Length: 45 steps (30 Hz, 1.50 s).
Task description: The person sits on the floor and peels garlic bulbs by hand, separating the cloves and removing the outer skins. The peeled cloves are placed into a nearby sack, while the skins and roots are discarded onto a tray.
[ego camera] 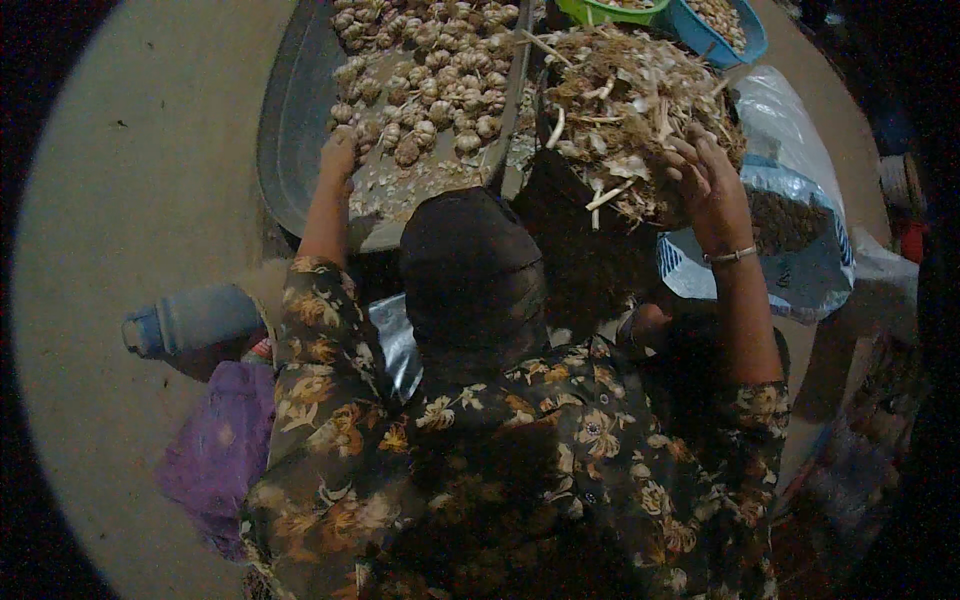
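Many garlic bulbs (439,82) lie spread on a metal tray (289,127) in front of me. My left hand (342,150) is at the left side of the bulbs, its fingers among them; whether it grips one is hidden. To the right, a heap of garlic stalks, roots and skins (637,97) rises from a dark container. At the heap's right edge is my right hand (701,169), its fingers spread and slightly curled, with nothing seen held in them. Loose skin flakes (405,184) cover the near part of the tray.
A blue basin (731,49) of garlic cloves and a green basin (622,11) stand at the back right. An open white plastic sack (787,150) with dark contents lies at the right. A blue-capped jug (206,319) and a purple bag (225,442) are at the left.
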Available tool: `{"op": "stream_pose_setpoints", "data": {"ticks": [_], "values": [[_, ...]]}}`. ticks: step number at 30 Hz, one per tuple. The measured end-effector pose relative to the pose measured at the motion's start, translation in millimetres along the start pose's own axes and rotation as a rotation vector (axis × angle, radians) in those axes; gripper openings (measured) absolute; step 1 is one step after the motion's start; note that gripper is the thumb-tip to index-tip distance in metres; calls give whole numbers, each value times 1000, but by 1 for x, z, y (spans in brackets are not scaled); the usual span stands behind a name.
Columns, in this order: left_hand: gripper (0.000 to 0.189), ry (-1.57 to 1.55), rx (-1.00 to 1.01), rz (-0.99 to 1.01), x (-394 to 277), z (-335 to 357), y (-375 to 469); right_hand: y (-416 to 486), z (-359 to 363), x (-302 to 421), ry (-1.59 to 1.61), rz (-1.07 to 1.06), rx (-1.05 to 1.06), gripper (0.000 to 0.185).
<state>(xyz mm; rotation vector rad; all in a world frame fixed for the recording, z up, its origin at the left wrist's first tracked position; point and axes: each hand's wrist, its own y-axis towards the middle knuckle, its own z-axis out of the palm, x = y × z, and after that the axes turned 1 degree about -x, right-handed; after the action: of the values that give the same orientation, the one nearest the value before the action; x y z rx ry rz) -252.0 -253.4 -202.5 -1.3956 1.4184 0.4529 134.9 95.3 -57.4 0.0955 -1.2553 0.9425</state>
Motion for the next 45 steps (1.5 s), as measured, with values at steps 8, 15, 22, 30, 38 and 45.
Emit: {"op": "stream_pose_setpoints", "data": {"ticks": [8,15,22,30,38,45], "values": [[34,402,75,-10,59,15,11,-17,26,18,-198,-90,-138,31],[37,818,371,360,84,111,36,-39,31,59,-230,-376,-279,31],[56,1239,542,268,64,193,34,-43,1,52,-236,-274,-277,34],[34,812,442,324,178,128,67,-40,-7,59,-152,-211,-184,29],[32,-599,546,-45,-46,126,-54,-69,8,58,-163,-151,-169,31],[33,-408,960,394,-208,106,-154,-59,12,48,-183,-158,104,28]]}}
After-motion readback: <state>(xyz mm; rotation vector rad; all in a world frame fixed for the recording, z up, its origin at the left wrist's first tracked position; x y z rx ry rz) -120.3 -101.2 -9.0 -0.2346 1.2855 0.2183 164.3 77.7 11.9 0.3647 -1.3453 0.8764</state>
